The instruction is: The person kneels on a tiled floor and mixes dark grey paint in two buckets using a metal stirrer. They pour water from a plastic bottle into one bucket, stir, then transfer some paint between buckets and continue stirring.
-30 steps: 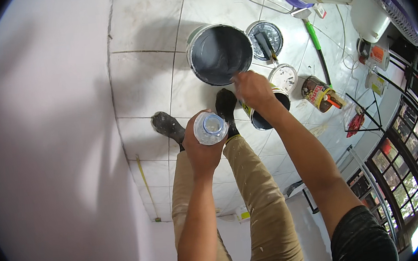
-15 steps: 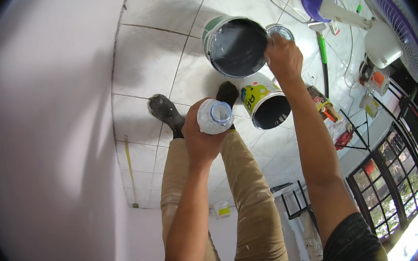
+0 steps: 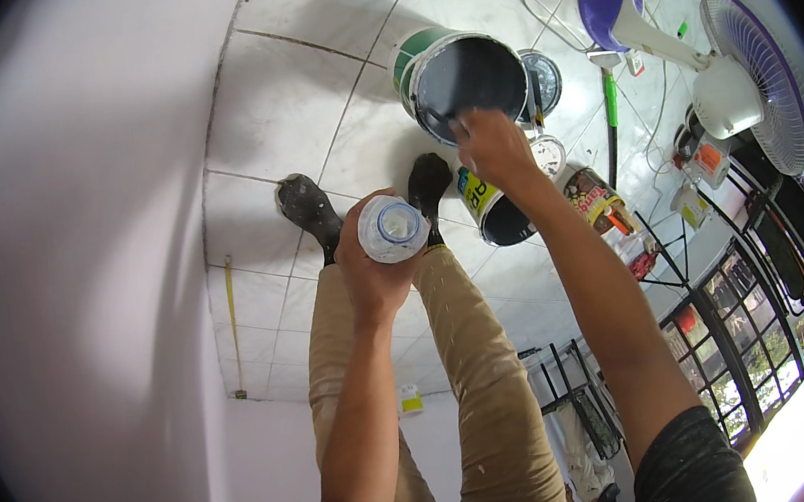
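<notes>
My left hand (image 3: 371, 278) is wrapped round a clear plastic bottle (image 3: 391, 238), whose uncapped mouth faces up. Dark paint coats the inside of a large white-and-green bucket (image 3: 402, 60) on the floor. At its near rim is my right hand (image 3: 496, 150), fingers closed together, with a thin dark thing by the fingertips that I cannot make out. Beneath that wrist stands a smaller yellow-and-white paint bucket (image 3: 477, 197), dark inside and partly hidden by my hand and forearm. A round container (image 3: 542, 81) sits against the big bucket's right side.
A purple-and-white fan (image 3: 732, 93) stands at the right, its cord across the tiles. Near it lies a green-handled tool (image 3: 610, 104). A labelled tub (image 3: 594, 201) is beside my right forearm. A pale wall (image 3: 89, 278) rises at left; a tape measure (image 3: 234, 328) lies near it.
My right hand has moved left along the big bucket, from its right side to its near rim. The bottle stays in my left hand. The view has shifted slightly.
</notes>
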Demonstrator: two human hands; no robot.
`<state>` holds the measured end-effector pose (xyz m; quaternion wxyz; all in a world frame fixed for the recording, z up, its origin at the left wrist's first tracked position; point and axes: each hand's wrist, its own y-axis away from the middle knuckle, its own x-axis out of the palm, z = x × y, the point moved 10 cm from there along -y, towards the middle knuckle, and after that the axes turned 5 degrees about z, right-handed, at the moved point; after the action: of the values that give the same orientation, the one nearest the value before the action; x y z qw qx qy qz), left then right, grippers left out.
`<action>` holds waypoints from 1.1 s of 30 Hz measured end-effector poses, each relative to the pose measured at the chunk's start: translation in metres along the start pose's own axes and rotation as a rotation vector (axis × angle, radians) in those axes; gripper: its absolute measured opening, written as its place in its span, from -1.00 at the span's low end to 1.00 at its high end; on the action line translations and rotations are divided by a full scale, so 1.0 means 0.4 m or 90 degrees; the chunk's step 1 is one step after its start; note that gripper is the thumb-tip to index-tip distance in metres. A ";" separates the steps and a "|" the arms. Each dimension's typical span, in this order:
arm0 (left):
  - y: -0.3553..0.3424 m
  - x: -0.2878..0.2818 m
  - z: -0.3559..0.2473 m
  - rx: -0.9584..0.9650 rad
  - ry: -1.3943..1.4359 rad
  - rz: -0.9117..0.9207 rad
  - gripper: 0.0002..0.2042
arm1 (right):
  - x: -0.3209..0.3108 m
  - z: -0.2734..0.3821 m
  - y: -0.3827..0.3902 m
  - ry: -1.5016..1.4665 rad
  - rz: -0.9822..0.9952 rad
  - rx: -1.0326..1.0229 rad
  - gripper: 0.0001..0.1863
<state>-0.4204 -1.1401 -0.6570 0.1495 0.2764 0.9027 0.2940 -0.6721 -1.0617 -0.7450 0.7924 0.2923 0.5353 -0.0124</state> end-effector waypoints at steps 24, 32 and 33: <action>0.024 0.034 0.008 0.006 0.108 0.061 -0.47 | -0.136 -0.019 -0.108 0.004 -0.204 0.003 -0.88; 0.041 0.038 0.038 -0.058 0.094 0.053 -0.46 | -0.213 -0.149 0.102 -0.215 -0.021 0.250 -0.68; 0.039 0.040 0.036 -0.051 0.081 0.059 -0.46 | -0.230 -0.148 0.132 -0.260 -0.043 0.269 -0.67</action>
<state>-0.4206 -1.1136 -0.6603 0.0891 0.2927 0.8839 0.3536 -0.7437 -1.0169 -0.6577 0.8044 0.4245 0.3596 -0.2084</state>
